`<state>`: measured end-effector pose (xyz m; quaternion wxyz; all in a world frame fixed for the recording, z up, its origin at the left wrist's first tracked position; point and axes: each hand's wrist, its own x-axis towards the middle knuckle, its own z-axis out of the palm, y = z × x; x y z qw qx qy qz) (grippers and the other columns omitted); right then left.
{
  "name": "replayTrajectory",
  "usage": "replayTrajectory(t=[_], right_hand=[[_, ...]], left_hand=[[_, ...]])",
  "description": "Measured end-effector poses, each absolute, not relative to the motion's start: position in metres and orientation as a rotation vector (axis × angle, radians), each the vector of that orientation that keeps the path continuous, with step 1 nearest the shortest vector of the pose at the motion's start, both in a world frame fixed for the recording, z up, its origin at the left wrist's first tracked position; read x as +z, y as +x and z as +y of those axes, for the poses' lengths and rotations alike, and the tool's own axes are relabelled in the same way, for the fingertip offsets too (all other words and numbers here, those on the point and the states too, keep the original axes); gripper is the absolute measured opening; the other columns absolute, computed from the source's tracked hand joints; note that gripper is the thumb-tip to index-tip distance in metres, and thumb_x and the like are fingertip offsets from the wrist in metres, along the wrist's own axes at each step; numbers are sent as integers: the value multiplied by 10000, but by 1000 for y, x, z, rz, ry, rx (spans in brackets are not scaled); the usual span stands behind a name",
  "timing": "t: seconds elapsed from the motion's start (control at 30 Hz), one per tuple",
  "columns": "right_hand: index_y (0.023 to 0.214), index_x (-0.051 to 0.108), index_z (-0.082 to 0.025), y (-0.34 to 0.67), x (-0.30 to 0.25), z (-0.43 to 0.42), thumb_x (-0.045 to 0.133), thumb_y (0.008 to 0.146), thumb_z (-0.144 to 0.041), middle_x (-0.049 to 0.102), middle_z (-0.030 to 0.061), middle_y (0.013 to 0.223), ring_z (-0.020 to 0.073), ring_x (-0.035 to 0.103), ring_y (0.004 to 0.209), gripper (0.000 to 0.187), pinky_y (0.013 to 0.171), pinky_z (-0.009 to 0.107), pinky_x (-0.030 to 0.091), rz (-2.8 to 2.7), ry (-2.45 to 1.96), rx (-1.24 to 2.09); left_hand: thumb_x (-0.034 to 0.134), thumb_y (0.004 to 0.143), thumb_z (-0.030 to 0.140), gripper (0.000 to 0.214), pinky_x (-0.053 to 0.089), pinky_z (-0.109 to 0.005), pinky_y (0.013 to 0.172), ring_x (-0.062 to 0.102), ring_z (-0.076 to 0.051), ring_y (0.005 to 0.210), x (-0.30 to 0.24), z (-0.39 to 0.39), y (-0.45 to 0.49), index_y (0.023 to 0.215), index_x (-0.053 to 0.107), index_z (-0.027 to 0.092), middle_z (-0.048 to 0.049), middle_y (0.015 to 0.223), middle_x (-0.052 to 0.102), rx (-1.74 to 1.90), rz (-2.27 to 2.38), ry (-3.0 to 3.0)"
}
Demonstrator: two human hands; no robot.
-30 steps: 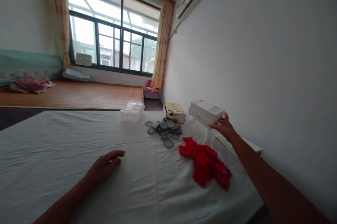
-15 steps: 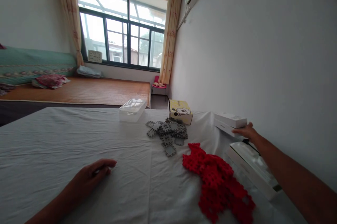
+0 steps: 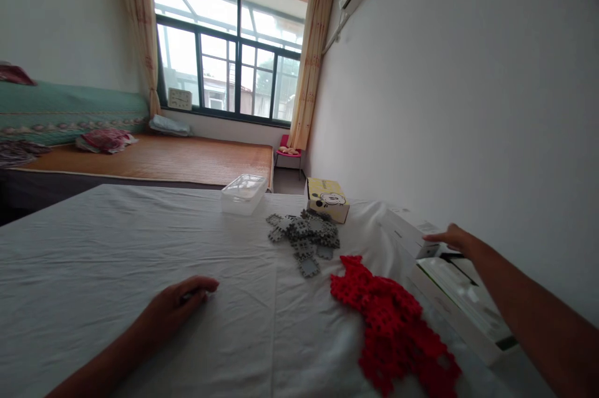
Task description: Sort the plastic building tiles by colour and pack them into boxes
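My right hand (image 3: 452, 238) reaches out to the table's right edge and rests its fingers on a white box (image 3: 408, 229) that lies flat there. Just nearer me lies a longer white box (image 3: 461, 301) under my forearm. My left hand (image 3: 180, 306) lies palm down on the white cloth (image 3: 140, 261), fingers loosely curled, holding nothing. A pile of red interlocking pieces (image 3: 390, 323) sits between the hands. Beyond it lies a heap of grey interlocking pieces (image 3: 304, 236).
A clear plastic tub (image 3: 243, 193) and a yellow cartoon box (image 3: 328, 198) stand at the table's far side. The white wall runs close along the right. Behind are a wooden platform (image 3: 154, 161), a window and a small red chair (image 3: 286, 153).
My right hand has lowered the white box from the air down onto the table's right edge and now rests on it. The view has shifted right. My left hand has stayed put.
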<state>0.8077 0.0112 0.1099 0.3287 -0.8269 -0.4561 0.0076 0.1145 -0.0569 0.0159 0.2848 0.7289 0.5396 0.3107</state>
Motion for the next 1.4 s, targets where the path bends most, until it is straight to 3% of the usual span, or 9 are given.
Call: replayTrajectory(t=[0.13,0.27,0.47,0.7,0.83,0.97,1.03,1.17,1.4], right_hand=[[1216,491,-82,760,137,19,625,673,-426,536,233,1248,355,534,1121,657,904,445,441,-1437,-2112,-224],[1183,547,-147,647,125,13,471,802,-375,614,144,1170,263,573,1071,451,941,407,426,-1949,-1772,-178],[1210,553,-196,470,85,-23,512,824,-371,616,90,1179,234,519,1124,425,963,368,406,-2561,-1278,-34],[1310,449,-179,349,72,53,563,806,-356,515,112,1312,216,460,1207,547,1005,328,363,-2549,-1381,-213],[1388,320,-141,307,65,116,532,819,-327,389,174,1401,279,382,1266,635,1002,412,359,-2387,-1530,-300],[1386,311,-243,280,57,156,535,814,-329,287,134,1471,354,350,1254,620,887,511,421,-2298,-1611,-360],[1354,353,-272,270,54,167,542,814,-312,354,111,1439,344,344,1250,574,868,504,430,-2316,-1593,-376],[1231,499,-205,259,57,177,538,823,-253,537,122,1245,274,437,1164,413,913,413,409,-2403,-1494,-401],[1067,589,-210,274,83,123,560,806,-306,598,78,1097,220,513,1048,279,855,308,417,-2546,-1325,-436]], left_hand=[[487,792,376,305,499,-307,862,641,-218,956,19,-59,119,972,688,235,-14,996,711,841,1437,1975],[470,782,301,289,489,-298,859,640,-201,933,21,-64,123,963,682,226,-11,975,713,881,1426,2017],[448,758,166,300,505,-256,762,649,-164,839,18,-69,127,937,685,204,-20,940,712,1037,1396,2020],[448,736,73,330,493,-254,792,634,-146,844,17,-72,128,935,679,202,-28,968,698,1260,1379,1990],[439,733,55,350,481,-261,842,628,-149,905,16,-71,129,947,673,203,-25,973,694,1336,1419,1951],[430,731,52,370,484,-261,853,628,-146,910,15,-71,131,962,668,218,-12,990,687,1320,1462,1927],[430,733,57,381,486,-261,857,629,-144,908,15,-72,133,973,664,236,1,1004,681,1290,1478,1934],[439,748,79,381,487,-270,864,632,-145,903,15,-75,134,1000,655,266,22,1026,672,1234,1481,1968],[430,760,61,382,486,-263,844,620,-142,893,20,-74,131,1003,644,263,9,1014,664,1357,1496,1951]])
